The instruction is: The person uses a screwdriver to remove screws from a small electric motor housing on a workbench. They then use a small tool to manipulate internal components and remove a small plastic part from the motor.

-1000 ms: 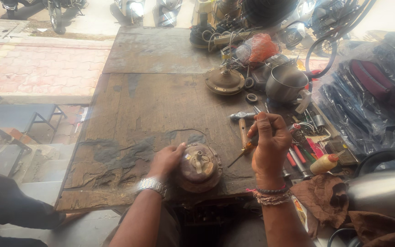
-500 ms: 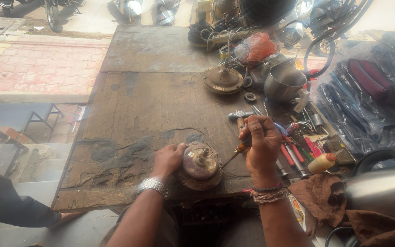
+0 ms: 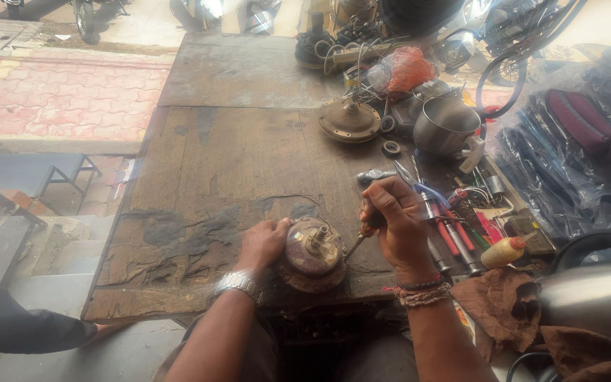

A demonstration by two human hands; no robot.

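A round, rusty motor housing (image 3: 312, 255) with a short shaft on top sits at the near edge of the worn wooden workbench (image 3: 235, 155). My left hand (image 3: 263, 242), a metal watch on its wrist, grips the housing's left side. My right hand (image 3: 396, 226) is closed around a screwdriver (image 3: 359, 240) with a wooden handle. The screwdriver's tip points down-left at the housing's right side.
Screwdrivers and pliers (image 3: 454, 233) lie right of my right hand beside a small yellow bottle (image 3: 505, 251). Farther back are a brass motor cover (image 3: 348, 119), a steel pot (image 3: 445, 124), an orange bag (image 3: 406, 69). A kettle (image 3: 595, 297) and brown rags (image 3: 503, 301) lie at right.
My right hand has come down and left with the screwdriver, from raised above the bench to the housing's right side. The left hand stays on the housing.
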